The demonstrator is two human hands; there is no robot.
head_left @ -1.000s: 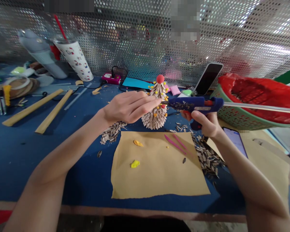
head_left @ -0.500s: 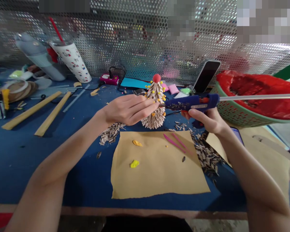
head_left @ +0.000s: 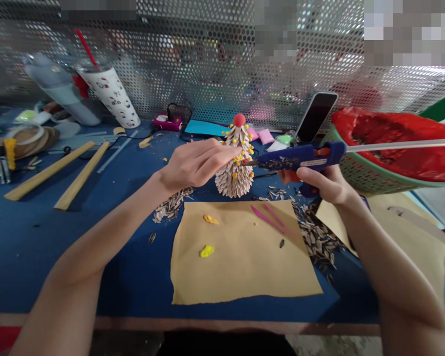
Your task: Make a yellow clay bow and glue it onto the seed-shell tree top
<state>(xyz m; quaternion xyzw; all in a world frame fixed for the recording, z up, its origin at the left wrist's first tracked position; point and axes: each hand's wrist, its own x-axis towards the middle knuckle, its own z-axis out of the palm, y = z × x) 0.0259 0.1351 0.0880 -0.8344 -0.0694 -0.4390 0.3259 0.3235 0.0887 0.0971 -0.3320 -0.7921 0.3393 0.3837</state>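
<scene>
A blue felt-like table carries a ragged sheet of tan paper nearest the edge. Beyond it, the left hand pinches something tiny (too small to tell) against a cone-shaped seed tree, while the right hand grips a blue glue gun, nozzle touching the tree.

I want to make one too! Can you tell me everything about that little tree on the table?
The little tree is a small cone covered in overlapping pale seed shells, like scales. A red ball sits on its tip, and small yellow and red beads dot its sides. It stands upright on the blue table, just behind the brown paper sheet. The left hand reaches its fingers to the tree's side, and the nozzle of the blue glue gun, held by the right hand, points at it.
</scene>
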